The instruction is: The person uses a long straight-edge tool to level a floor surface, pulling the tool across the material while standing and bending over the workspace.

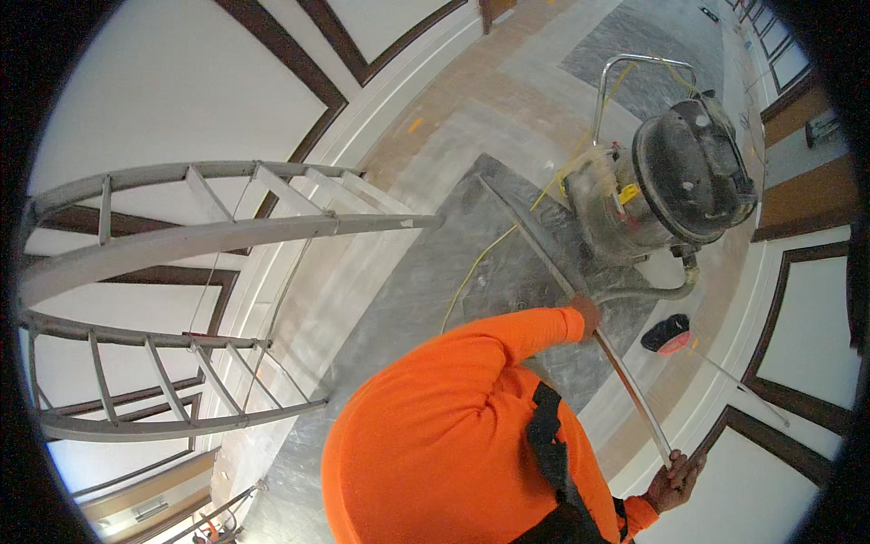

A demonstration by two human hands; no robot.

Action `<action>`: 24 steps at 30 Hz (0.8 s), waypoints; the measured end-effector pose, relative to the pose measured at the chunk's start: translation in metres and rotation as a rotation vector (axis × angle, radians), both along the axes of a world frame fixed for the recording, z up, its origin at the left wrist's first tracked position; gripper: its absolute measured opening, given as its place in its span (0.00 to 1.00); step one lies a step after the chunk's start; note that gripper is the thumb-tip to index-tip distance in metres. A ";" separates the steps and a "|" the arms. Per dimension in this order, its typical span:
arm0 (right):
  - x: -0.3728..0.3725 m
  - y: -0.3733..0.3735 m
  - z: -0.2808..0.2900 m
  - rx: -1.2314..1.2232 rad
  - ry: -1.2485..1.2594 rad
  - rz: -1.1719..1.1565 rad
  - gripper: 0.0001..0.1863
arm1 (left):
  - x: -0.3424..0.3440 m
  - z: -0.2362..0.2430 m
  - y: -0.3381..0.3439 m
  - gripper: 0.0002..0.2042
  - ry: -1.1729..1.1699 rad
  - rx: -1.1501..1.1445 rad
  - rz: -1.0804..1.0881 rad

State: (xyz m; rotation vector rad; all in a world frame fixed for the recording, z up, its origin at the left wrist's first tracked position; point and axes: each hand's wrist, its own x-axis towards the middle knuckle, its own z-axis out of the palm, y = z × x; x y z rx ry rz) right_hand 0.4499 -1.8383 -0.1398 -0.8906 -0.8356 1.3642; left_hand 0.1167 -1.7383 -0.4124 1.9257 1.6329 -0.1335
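Left of the grip I note a ladder (272, 228) to keep clear of; my left hand (587, 315) clasps the metal tube (632, 381) mid-length, my right hand (672, 482) grasps its near end; I advise steering with the left

Dusty floor (385, 317) under vacuum (671, 177), yellow cord (475, 264), broom (669, 335)

Your top (435, 417) is bright orange with a black band (548, 435). Your wand (632, 393) is silvery, the canister vacuum (671, 177) black and dusty grey, the cord (481, 257) yellow. The broom head (666, 335) is black and red; dark brown moulding (290, 59) frames white wall panels (181, 100).
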 end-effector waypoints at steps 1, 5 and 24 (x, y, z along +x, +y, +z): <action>0.009 -0.014 0.000 -0.014 -0.033 -0.055 0.20 | 0.003 0.013 -0.019 0.15 -0.014 0.024 0.013; 0.013 -0.073 0.020 -0.018 -0.079 -0.181 0.24 | 0.011 0.041 -0.077 0.13 -0.131 -0.032 0.002; 0.077 -0.164 0.021 0.001 0.021 -0.226 0.30 | 0.106 0.005 -0.195 0.10 -0.125 0.015 -0.062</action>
